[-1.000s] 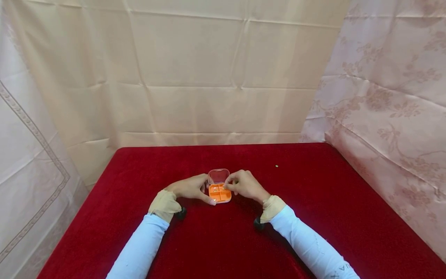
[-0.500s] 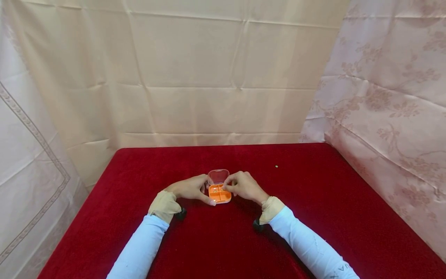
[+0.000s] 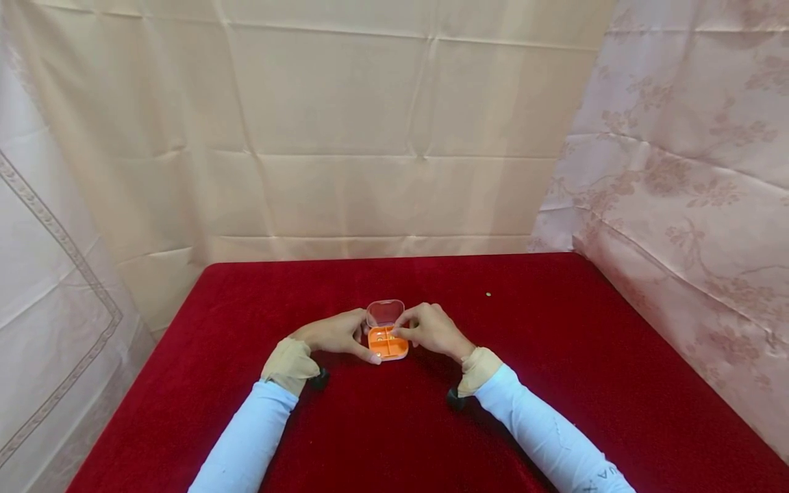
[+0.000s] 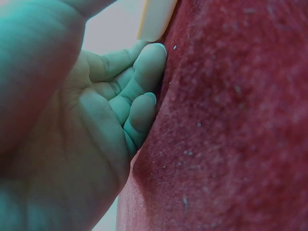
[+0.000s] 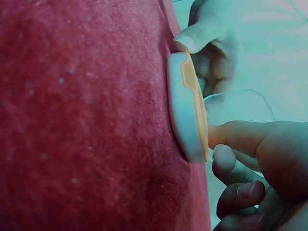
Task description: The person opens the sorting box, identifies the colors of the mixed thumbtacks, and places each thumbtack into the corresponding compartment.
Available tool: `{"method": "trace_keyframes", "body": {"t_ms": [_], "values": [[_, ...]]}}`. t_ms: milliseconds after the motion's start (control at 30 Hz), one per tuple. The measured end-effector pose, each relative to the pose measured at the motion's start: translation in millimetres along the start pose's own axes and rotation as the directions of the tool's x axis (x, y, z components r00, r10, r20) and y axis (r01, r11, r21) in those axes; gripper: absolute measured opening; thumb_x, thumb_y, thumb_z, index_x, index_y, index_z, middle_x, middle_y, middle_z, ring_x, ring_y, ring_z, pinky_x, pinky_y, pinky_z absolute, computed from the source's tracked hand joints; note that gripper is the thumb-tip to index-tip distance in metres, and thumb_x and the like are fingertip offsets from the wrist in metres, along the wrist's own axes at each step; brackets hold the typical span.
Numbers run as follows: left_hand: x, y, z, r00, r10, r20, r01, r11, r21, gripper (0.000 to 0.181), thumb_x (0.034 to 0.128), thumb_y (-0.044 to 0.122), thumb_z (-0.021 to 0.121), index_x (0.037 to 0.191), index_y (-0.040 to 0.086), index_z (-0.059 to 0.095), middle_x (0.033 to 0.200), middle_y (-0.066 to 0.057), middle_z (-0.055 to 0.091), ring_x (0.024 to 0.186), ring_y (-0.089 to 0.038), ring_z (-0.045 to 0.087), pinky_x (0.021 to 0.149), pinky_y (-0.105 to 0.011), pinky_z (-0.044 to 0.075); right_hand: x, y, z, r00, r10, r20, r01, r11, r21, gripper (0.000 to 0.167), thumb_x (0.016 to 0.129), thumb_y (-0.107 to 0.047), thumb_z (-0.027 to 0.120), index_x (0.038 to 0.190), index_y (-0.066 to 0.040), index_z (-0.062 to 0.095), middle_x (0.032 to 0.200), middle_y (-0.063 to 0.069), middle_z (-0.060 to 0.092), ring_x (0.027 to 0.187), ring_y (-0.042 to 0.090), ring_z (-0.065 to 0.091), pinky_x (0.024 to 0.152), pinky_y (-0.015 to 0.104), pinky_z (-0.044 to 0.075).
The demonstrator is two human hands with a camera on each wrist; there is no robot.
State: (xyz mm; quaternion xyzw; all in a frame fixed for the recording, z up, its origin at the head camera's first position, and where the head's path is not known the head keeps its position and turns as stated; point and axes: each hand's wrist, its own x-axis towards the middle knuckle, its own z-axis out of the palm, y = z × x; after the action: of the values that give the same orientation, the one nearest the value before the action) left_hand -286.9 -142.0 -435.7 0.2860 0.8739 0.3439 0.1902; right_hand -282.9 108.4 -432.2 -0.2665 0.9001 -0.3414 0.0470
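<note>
A small orange pill box with four-way dividers lies on the red cloth, its transparent lid raised at the back. Small pale pieces, likely pills, show in its left compartments. My left hand holds the box from the left, thumb at the front corner and fingers behind. My right hand has its thumb and forefinger dipped into the back right compartment; whether they pinch a piece is hidden. In the right wrist view, the box's pale side faces the camera. Only one end of the box shows in the left wrist view.
A tiny greenish piece lies on the red-covered table, behind and to the right of the box. Beige curtain hangs behind the table, and floral curtain stands along its right side.
My right fingertips have shifted slightly left within the back right compartment. The left hand and pill box stay in place; the whole head view has drifted a little.
</note>
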Motion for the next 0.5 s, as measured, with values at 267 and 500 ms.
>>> {"method": "trace_keyframes", "body": {"t_ms": [267,500], "values": [[0.0,0.1,0.5,1.000,0.002,-0.007,-0.002,1.000,0.003,0.059,0.0788,0.036,0.091,0.116,0.009,0.055,0.097,-0.003,0.058,0.087,-0.017,0.054,0.074,-0.032,0.047,0.2,4,-10,1.000,0.023,-0.018,-0.023,1.000,0.020,0.007,0.094,-0.020,0.078,0.089,-0.016,0.079,0.066,-0.002,0.066,0.057,0.014,0.061,0.055,0.028,0.046],[-0.6,1.8,1.1,1.000,-0.001,-0.018,0.001,1.000,0.003,0.058,0.0784,0.036,0.092,0.115,0.010,0.055,0.095,-0.003,0.058,0.086,-0.017,0.054,0.074,-0.032,0.047,0.9,11,-18,0.999,0.051,-0.017,-0.050,0.998,0.043,0.008,0.094,-0.020,0.078,0.089,-0.015,0.079,0.074,-0.002,0.070,0.061,0.012,0.062,0.057,0.028,0.047]]}}
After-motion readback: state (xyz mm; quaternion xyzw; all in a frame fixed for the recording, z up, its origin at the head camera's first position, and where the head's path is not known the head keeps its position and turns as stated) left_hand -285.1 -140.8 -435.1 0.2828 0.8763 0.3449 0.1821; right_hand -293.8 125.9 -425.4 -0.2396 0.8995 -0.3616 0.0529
